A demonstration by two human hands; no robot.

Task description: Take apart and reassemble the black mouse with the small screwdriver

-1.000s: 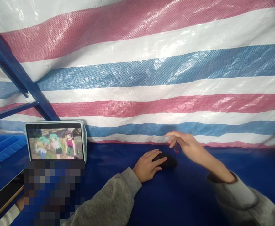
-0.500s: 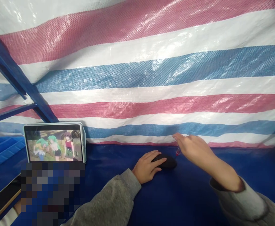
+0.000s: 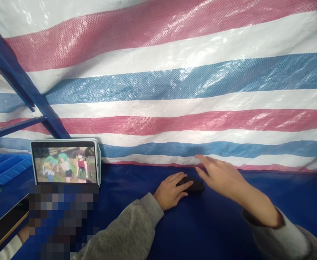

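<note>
A black computer mouse [image 3: 196, 184] lies on the dark blue tabletop. My left hand [image 3: 171, 191] holds it down from the left side, fingers over its top and thumb along the near edge. Just to the right of the mouse is my right hand [image 3: 215, 173], raised a little above the table. Its thumb and index finger are apart, and nothing shows between them. The other fingers of that hand are partly hidden behind it.
A tablet [image 3: 66, 162] playing a cartoon stands on the left. Below it a person's hand [image 3: 25, 232] is by a phone [image 3: 8, 224], beside a blurred-out patch. Blue trays [image 3: 9, 169] sit far left. Striped plastic sheeting [image 3: 174, 122] hangs behind, and a blue metal frame [image 3: 43, 104] slants down.
My right thumb and index finger have parted. The small clear and red thing beneath that hand no longer shows. My left hand stays on the mouse; the view has shifted slightly.
</note>
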